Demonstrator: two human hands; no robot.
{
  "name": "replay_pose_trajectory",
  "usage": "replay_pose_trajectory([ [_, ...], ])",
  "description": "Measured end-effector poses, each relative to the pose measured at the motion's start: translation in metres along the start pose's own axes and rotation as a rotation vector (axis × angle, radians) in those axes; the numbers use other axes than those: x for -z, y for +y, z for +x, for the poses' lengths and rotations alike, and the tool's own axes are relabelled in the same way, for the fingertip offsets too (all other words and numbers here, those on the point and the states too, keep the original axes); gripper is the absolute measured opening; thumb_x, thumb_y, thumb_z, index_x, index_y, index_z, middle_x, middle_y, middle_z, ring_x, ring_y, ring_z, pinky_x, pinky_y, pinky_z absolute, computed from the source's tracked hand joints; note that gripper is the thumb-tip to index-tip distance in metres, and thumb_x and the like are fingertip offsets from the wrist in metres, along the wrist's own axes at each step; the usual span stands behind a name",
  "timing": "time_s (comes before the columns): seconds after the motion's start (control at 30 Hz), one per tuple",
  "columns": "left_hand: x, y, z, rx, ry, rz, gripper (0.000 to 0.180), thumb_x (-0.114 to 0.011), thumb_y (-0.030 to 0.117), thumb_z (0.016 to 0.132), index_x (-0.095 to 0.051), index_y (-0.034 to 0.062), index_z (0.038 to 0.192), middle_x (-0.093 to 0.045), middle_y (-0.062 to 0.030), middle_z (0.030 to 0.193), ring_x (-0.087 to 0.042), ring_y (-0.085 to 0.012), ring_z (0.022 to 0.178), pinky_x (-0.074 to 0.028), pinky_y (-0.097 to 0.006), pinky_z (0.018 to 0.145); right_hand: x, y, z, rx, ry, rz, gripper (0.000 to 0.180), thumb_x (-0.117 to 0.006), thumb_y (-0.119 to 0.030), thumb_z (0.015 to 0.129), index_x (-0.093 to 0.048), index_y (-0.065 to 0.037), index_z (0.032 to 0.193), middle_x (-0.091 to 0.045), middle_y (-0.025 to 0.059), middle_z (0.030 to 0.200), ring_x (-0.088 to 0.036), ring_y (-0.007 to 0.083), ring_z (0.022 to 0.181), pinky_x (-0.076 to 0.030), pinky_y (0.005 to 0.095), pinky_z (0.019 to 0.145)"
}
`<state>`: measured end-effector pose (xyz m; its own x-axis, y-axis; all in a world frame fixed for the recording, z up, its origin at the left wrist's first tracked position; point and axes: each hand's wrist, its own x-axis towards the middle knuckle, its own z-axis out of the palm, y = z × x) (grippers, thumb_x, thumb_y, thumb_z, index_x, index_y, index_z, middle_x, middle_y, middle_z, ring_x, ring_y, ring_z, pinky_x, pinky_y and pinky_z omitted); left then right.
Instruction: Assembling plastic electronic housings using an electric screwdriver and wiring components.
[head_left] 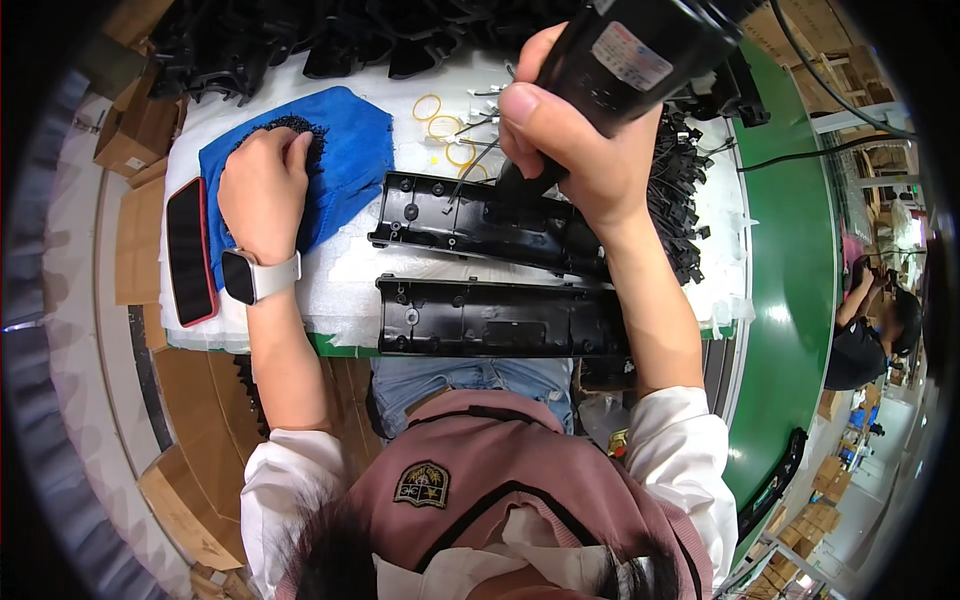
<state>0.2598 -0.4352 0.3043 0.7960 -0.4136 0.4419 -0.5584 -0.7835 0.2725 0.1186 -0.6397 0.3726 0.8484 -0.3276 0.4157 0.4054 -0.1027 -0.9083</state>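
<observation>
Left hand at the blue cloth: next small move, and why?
Probably pinch one small piece from the black pile: the left hand is right at it, while the right hand grips a black handheld tool over the upper black shell.

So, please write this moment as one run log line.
left hand: at pile of small black pieces on blue cloth | right hand: grips black power tool, lower end over farther black shell | nearer black shell: alongside

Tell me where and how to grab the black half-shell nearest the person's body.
Take the black half-shell by its left end, coming from the left, probably with fingers spanning its long edges. It lies hollow side up with that end exposed, while the right forearm hides its right end.
</observation>
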Motion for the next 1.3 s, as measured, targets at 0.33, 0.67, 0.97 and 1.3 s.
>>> replay_pose_trajectory([
  [0.33, -0.003, 0.014, -0.001, 0.168, -0.222, -0.824, 0.015, -0.073, 0.013, 0.082, -0.071, -0.0027, 0.083, -0.067, -0.0029, 0.069, -0.059, -0.0048, 0.057, -0.046, -0.018, 0.055, -0.002, 0.007, -0.005, 0.094, -0.032, -0.033, 0.017, -0.068, -0.009, 0.077, -0.055, 0.001, 0.082, -0.052, 0.0046, 0.054, -0.048, 0.0116, 0.041, -0.037, 0.0228, 0.04],
  [0.67, 0.013, 0.076, -0.023, 0.142, -0.9, -1.511, 0.015, -0.066, 0.003, 0.086, -0.069, -0.0052, 0.098, -0.07, -0.0112, 0.084, -0.067, -0.013, 0.074, -0.054, -0.023, 0.069, 0.045, -0.032, -0.022, 0.289, -0.169, 0.656, 0.042, -0.057, -0.038, 0.091, -0.051, -0.007, 0.117, -0.049, -0.0018, 0.071, -0.046, 0.0094, 0.052, -0.038, 0.0298, 0.064],
  [0.97, 0.011, 0.081, -0.029, 0.075, -0.968, -1.559, 0.012, -0.067, -0.001, 0.084, -0.068, -0.0066, 0.094, -0.069, -0.0115, 0.087, -0.068, -0.0163, 0.078, -0.055, -0.025, 0.073, 0.049, -0.03, -0.043, 0.307, -0.094, 0.676, 0.042, -0.046, -0.044, 0.096, -0.049, -0.011, 0.122, -0.049, 0.0002, 0.071, -0.048, 0.0133, 0.053, -0.041, 0.0333, 0.064],
  [1.3, 0.009, 0.079, -0.03, 0.065, -0.958, -1.517, 0.011, -0.069, -0.002, 0.082, -0.068, -0.0064, 0.092, -0.069, -0.0112, 0.085, -0.069, -0.0169, 0.079, -0.054, -0.025, 0.072, 0.042, -0.027, -0.046, 0.339, 0.004, 0.641, 0.042, -0.046, -0.042, 0.096, -0.049, -0.009, 0.121, -0.049, 0.001, 0.069, -0.047, 0.014, 0.05, -0.041, 0.0342, 0.059],
])
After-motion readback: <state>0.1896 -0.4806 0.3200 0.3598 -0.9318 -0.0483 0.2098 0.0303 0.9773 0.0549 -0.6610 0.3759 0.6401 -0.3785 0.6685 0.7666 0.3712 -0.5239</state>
